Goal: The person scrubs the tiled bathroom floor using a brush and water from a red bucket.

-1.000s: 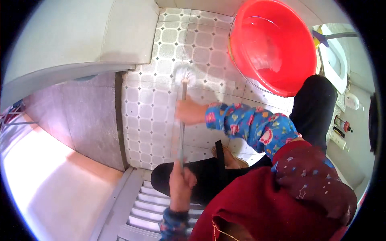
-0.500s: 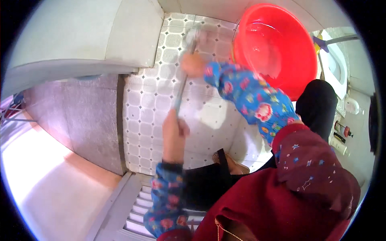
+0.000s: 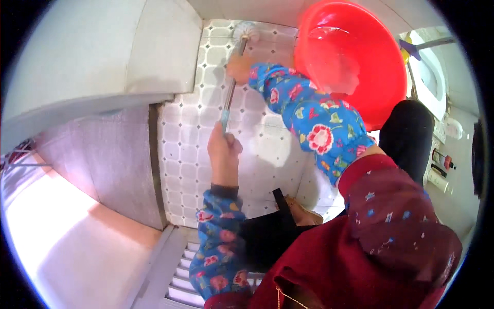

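Observation:
Both of my hands are closed round a long-handled scrub brush (image 3: 229, 100) with a metal shaft and a pale blue grip. My left hand (image 3: 224, 154) grips the near end, and my right hand (image 3: 240, 69) holds the shaft higher up, close to the brush head. That round, whitish head (image 3: 245, 31) rests against the tiled floor (image 3: 182, 134) near the far wall; its bristles are slightly blurred. To the right of my right arm stands a large red basin (image 3: 383, 72) with water in it.
A white squat toilet (image 3: 437, 92) lies at the far right, with a purple-and-yellow tool (image 3: 410, 50) on a grey handle beside it. Several bottles (image 3: 437, 179) stand at the right wall. White panels (image 3: 164, 51) border the floor at left, and a slatted door (image 3: 182, 283) is near my left sleeve.
The brush has slid farther away and slightly left, its head nearer the far wall. Both hands have moved with it, still gripping the handle.

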Demonstrator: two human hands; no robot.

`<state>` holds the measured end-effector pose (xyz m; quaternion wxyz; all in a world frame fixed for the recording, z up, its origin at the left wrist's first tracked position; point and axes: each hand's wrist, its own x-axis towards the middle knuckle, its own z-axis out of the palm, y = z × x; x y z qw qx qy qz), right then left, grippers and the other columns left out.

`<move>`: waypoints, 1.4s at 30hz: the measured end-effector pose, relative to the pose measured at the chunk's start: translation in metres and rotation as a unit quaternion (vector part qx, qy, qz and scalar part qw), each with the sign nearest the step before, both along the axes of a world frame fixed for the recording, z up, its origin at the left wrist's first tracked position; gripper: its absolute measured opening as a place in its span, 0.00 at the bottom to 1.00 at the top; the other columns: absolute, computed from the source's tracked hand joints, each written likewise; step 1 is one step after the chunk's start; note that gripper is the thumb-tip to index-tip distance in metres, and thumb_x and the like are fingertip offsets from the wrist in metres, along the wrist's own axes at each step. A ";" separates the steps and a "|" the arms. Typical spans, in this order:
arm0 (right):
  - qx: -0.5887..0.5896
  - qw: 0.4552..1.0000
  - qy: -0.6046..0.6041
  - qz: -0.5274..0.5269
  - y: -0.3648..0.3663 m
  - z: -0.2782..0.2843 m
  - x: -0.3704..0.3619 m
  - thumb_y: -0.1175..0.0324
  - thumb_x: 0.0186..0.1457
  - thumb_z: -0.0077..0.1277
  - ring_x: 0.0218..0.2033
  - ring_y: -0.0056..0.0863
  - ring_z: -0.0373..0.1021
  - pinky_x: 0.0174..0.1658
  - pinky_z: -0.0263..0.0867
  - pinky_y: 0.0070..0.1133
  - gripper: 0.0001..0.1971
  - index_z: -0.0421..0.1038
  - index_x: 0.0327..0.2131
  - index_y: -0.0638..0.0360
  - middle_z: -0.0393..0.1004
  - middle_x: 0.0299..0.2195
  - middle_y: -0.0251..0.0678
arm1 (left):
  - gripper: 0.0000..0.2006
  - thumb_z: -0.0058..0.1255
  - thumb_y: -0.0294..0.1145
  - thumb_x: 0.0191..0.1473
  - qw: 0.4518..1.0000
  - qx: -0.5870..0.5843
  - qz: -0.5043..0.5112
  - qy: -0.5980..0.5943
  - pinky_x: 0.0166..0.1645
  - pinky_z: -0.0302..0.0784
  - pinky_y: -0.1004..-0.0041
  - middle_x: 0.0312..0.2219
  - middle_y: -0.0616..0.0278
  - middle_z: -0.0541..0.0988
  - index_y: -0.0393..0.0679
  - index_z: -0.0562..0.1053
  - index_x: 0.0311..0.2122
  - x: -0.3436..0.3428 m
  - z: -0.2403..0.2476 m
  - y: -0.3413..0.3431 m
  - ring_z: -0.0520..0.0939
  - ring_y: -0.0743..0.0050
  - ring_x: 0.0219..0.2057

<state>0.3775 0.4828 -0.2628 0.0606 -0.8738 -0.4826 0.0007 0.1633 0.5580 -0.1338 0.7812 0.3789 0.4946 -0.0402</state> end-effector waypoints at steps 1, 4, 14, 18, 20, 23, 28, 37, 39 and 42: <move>0.015 0.999 0.036 -0.009 -0.002 0.008 0.000 0.68 0.30 0.50 0.29 0.36 0.65 0.24 0.62 0.34 0.02 0.71 0.15 0.51 0.70 0.19 0.34 | 0.14 0.41 0.43 0.55 1.000 0.011 -0.002 -0.001 0.14 0.53 0.77 0.11 0.70 0.57 0.46 0.61 0.23 0.005 0.008 0.000 0.60 0.78 0.10; 0.010 0.993 0.115 0.011 -0.006 0.019 -0.049 0.70 0.31 0.50 0.29 0.38 0.64 0.24 0.61 0.34 0.01 0.71 0.15 0.53 0.70 0.20 0.35 | 0.13 0.42 0.42 0.54 1.000 0.020 0.002 -0.005 0.13 0.53 0.78 0.11 0.72 0.57 0.47 0.61 0.23 -0.041 0.027 -0.004 0.59 0.82 0.10; 0.021 0.985 0.170 0.031 -0.037 0.062 -0.164 0.68 0.31 0.51 0.28 0.34 0.63 0.23 0.58 0.31 0.03 0.69 0.12 0.52 0.66 0.17 0.34 | 0.08 0.39 0.37 0.56 0.993 0.015 0.031 0.117 0.13 0.52 0.79 0.12 0.73 0.55 0.44 0.66 0.35 -0.122 0.097 -0.027 0.58 0.82 0.11; 0.022 0.994 0.106 0.031 -0.029 0.034 -0.044 0.69 0.33 0.50 0.27 0.37 0.65 0.26 0.63 0.32 0.02 0.70 0.15 0.54 0.68 0.19 0.38 | 0.11 0.41 0.39 0.55 1.000 0.019 -0.018 -0.011 0.16 0.53 0.82 0.13 0.73 0.57 0.44 0.66 0.37 -0.037 0.044 -0.034 0.59 0.86 0.13; 0.023 0.992 0.125 0.022 -0.028 0.040 -0.042 0.70 0.32 0.50 0.27 0.37 0.65 0.26 0.63 0.33 0.02 0.70 0.15 0.54 0.68 0.19 0.38 | 0.11 0.41 0.40 0.55 1.000 0.019 0.002 -0.013 0.15 0.52 0.83 0.13 0.74 0.56 0.44 0.67 0.37 -0.039 0.036 -0.026 0.58 0.87 0.13; 0.045 0.986 0.156 0.036 -0.033 0.020 -0.104 0.71 0.30 0.50 0.26 0.39 0.64 0.23 0.58 0.34 0.01 0.69 0.14 0.53 0.66 0.17 0.38 | 0.10 0.42 0.40 0.55 0.997 0.008 0.023 0.071 0.15 0.49 0.83 0.12 0.76 0.53 0.46 0.68 0.36 -0.083 0.054 -0.031 0.56 0.88 0.12; 0.072 0.956 0.281 0.055 0.003 0.083 -0.220 0.69 0.29 0.52 0.25 0.34 0.63 0.21 0.56 0.33 0.03 0.68 0.12 0.52 0.67 0.17 0.33 | 0.16 0.41 0.38 0.55 0.982 0.046 0.111 0.146 0.13 0.50 0.80 0.12 0.71 0.54 0.42 0.66 0.46 -0.159 0.142 -0.011 0.54 0.81 0.09; 0.056 0.989 0.135 0.021 -0.006 0.036 -0.012 0.68 0.29 0.51 0.23 0.40 0.67 0.27 0.64 0.35 0.05 0.72 0.18 0.53 0.70 0.18 0.38 | 0.17 0.43 0.35 0.54 0.985 0.088 0.071 -0.131 0.18 0.58 0.79 0.13 0.70 0.60 0.37 0.63 0.46 -0.004 0.032 -0.010 0.62 0.82 0.13; 0.045 0.996 0.080 -0.001 -0.006 0.007 0.024 0.66 0.29 0.51 0.23 0.40 0.67 0.28 0.64 0.35 0.05 0.72 0.17 0.53 0.70 0.17 0.38 | 0.17 0.44 0.36 0.54 0.982 0.076 0.086 -0.152 0.19 0.59 0.79 0.13 0.69 0.61 0.36 0.63 0.45 0.021 0.018 -0.013 0.63 0.81 0.13; 0.039 0.991 0.126 0.033 0.004 0.020 0.024 0.65 0.30 0.51 0.23 0.41 0.67 0.27 0.63 0.34 0.05 0.70 0.16 0.53 0.68 0.17 0.38 | 0.16 0.45 0.36 0.53 0.981 0.077 0.076 -0.159 0.20 0.61 0.78 0.13 0.68 0.63 0.36 0.63 0.44 0.016 0.019 0.003 0.64 0.80 0.14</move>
